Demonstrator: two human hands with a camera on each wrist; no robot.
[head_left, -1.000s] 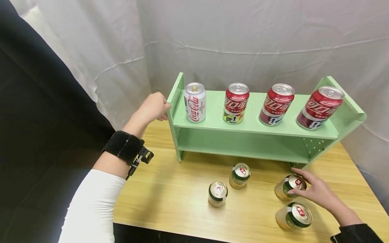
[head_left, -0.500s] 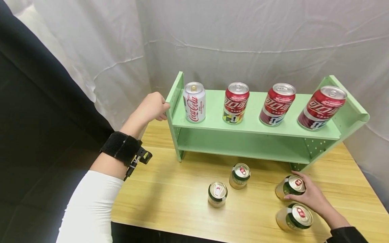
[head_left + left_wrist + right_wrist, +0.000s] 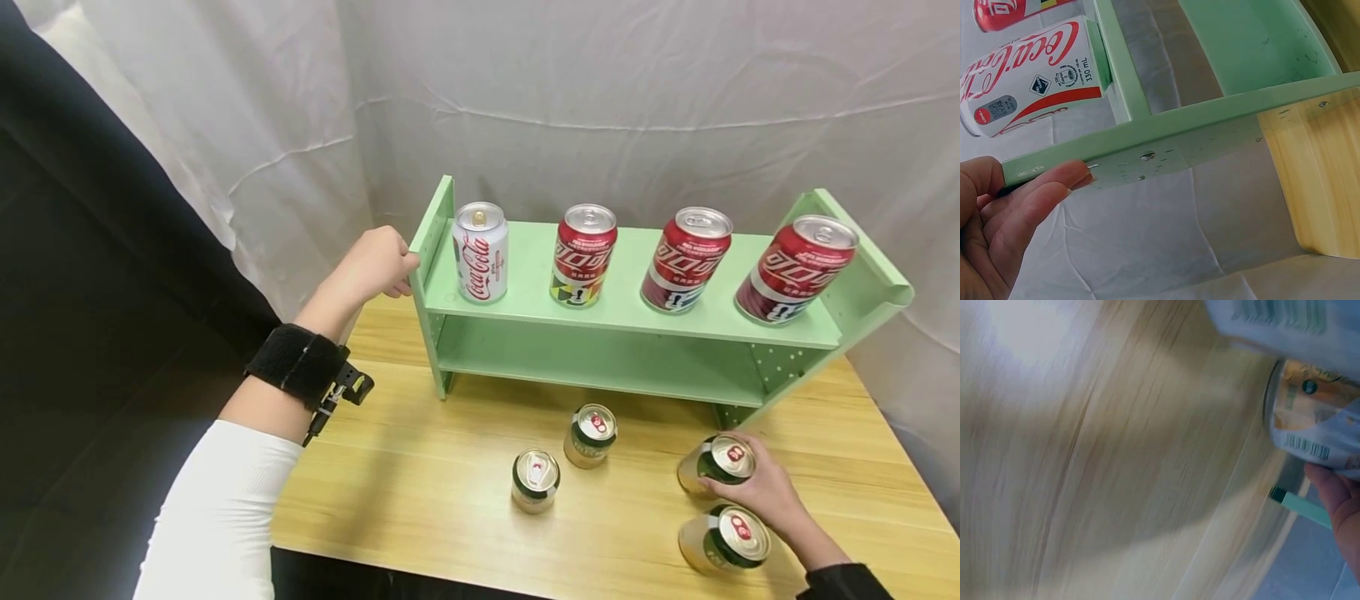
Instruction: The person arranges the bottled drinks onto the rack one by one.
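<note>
Left hand, arm extended, grips the green shelf's left end panel. Right hand grasps a gold can standing on the worktop, lower right of frame. Four cans stand on the upper shelf.

Lower shelf opening lay free at frame centre; 2 cans stood on desk in front, centre. Top shelf crowded w/ 4 cans.
</note>
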